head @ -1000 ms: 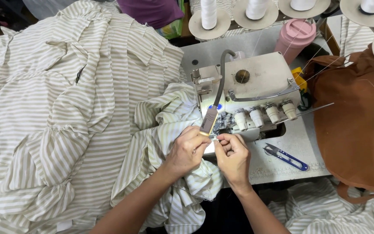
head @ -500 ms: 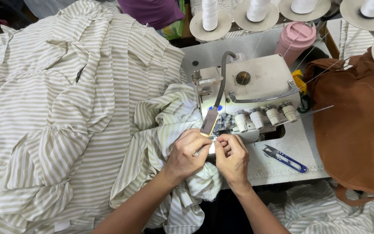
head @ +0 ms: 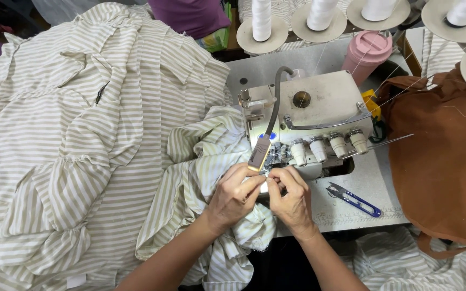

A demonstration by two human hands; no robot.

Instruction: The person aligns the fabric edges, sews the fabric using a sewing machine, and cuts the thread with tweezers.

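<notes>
A cream overlock sewing machine point(head: 319, 113) stands on a grey table point(head: 362, 207). A beige and white striped garment piece point(head: 206, 156) lies bunched in front of it. My left hand point(head: 233, 196) pinches the fabric's edge just below the machine's small lamp point(head: 258, 153). Fingertip to fingertip with it, my right hand point(head: 292, 199) grips the same edge close to the presser foot. The needle area is hidden behind my fingers.
A large heap of striped fabric point(head: 66, 145) fills the left side. Blue-handled thread snips point(head: 354, 198) lie right of my hands. Brown cloth point(head: 449, 161) drapes at the right. A pink lidded cup point(head: 367, 54) and several white thread cones point(head: 261, 19) stand behind the machine.
Both hands have drawn closer together at the fabric edge by the presser foot. The fabric under them has bunched slightly.
</notes>
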